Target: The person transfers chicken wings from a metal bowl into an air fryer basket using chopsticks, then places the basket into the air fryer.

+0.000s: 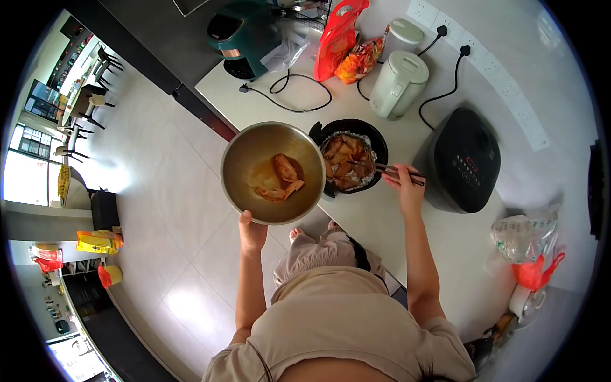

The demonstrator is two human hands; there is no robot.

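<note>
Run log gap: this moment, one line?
left hand: metal bowl, meat inside | right hand: chopsticks, tips at food in foil-lined basket

A kitchen, apparently in a home, fills my distant view through the head camera. Food (pixel 285 169) sits in a metal bowl (pixel 239 148); on the pale counter (pixel 445 254) I see a green appliance (pixel 245 41) and a light kettle (pixel 398 86) at the far side and a black cooker (pixel 461 159) on the right, near a strip of wall sockets (pixel 490 67). Far to the left, dark chairs (pixel 95 91) stand on a tiled floor (pixel 165 184) near windows (pixel 27 143).
</note>
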